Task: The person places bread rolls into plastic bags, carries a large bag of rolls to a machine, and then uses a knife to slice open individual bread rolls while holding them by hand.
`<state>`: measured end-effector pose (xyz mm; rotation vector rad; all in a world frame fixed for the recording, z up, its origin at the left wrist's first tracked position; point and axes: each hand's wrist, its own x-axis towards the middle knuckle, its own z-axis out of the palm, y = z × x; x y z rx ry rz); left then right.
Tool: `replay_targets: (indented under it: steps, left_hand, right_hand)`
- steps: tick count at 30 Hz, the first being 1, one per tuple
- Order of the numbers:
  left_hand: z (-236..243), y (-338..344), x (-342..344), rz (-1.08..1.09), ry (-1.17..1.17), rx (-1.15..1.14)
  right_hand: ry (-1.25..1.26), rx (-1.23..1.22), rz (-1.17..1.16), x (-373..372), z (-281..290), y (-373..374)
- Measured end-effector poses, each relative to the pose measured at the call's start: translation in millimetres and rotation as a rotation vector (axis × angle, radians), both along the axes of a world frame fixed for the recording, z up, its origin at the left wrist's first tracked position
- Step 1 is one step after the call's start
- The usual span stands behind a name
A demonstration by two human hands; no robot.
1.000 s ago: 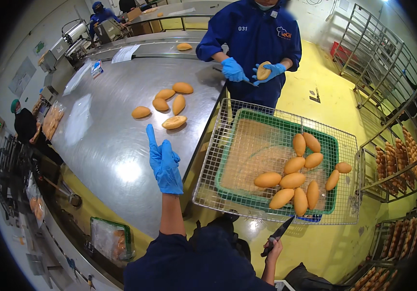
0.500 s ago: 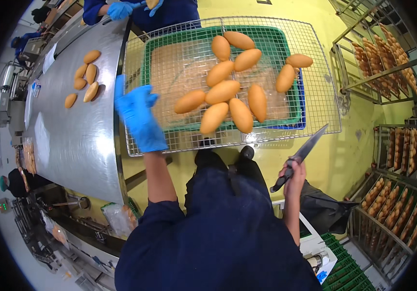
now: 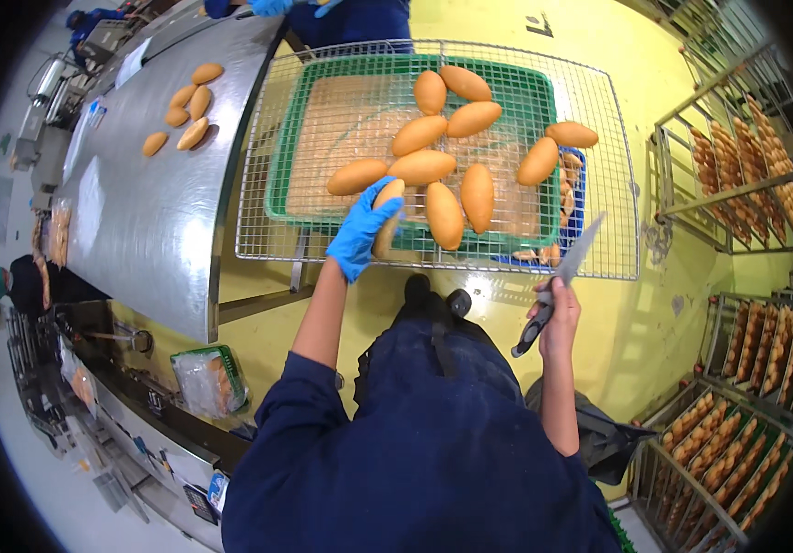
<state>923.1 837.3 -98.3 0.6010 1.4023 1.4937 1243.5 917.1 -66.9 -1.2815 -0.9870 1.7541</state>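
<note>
The glove (image 3: 352, 241) is blue, the rolls (image 3: 444, 217) golden brown, the knife handle (image 3: 530, 334) black and grey. The rack (image 3: 624, 175) forms a silver grid.

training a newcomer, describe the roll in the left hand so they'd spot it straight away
Find the large wire rack scattered with oval rolls. At its near side, left of its middle, is the blue-gloved left hand. The roll is gripped there, while its neighbours lie loose.

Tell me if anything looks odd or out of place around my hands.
Yes: your left hand, holding a roll, is gloved, while your right hand, gripping the knife, is bare, an uneven pairing. The other rolls on the wire rack show no obvious damage.
</note>
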Motion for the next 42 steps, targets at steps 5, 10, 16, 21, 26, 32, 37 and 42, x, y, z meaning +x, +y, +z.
replay_targets:
  steps: [5, 10, 16, 21, 26, 32, 37, 42]
  left_hand:
    - [76, -34, 23, 0.053, -0.969, 0.462]
    - [97, -64, 20, 0.127, -0.994, 0.555]
    - [116, -141, -61, 0.529, -0.722, 0.727]
    - [173, -184, -120, 0.744, -0.400, 0.751]
    - [217, -204, -184, 0.744, -0.164, 0.573]
    - [283, -161, -241, 0.205, 0.016, 0.913]
    - [273, -140, -242, 0.197, -0.196, 0.882]
    - [174, -135, -237, 0.091, -0.596, 0.554]
  right_hand:
    - [-0.120, 0.225, 0.415, -62, 32, -9]
    - [-0.200, 0.452, 0.660, -108, 22, -18]
    - [-0.074, 0.339, 0.831, -171, 28, -54]
    - [0.010, 0.442, 0.793, -230, 27, -72]
    - [0.121, 0.483, 0.825, -287, 29, -97]
    - [0.018, 0.317, 0.792, -317, 42, -128]
    - [-0.060, 0.432, 0.538, -324, 10, -137]
    - [-0.131, 0.662, 0.383, -323, 34, -130]
